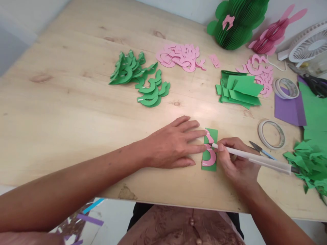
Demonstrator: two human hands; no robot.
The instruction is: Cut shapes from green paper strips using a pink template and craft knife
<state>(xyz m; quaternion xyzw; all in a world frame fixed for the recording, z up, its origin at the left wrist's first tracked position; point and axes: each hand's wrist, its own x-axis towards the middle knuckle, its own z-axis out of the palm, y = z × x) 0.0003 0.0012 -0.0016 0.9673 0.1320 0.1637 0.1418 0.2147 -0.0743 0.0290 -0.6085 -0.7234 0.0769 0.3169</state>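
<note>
My left hand [176, 144] lies flat with its fingers spread, two fingertips pressing on a pink paper cutout [211, 159]. That curved cutout rests on a small green paper rectangle [209, 167] near the table's front edge. In my right hand [237, 160] is a white pen [255, 157], gripped close to its tip. The tip touches down at the narrow middle of the pink cutout, and the pen's body slants away to the right.
Green curved cutouts [148, 92] and pink cutouts [178, 56] lie farther back. Folded green papers [241, 90], a tape roll [271, 134], a craft knife [260, 148] and green scraps [310, 166] are to the right. A white fan [309, 44] and honeycomb paper figures [240, 23] stand behind.
</note>
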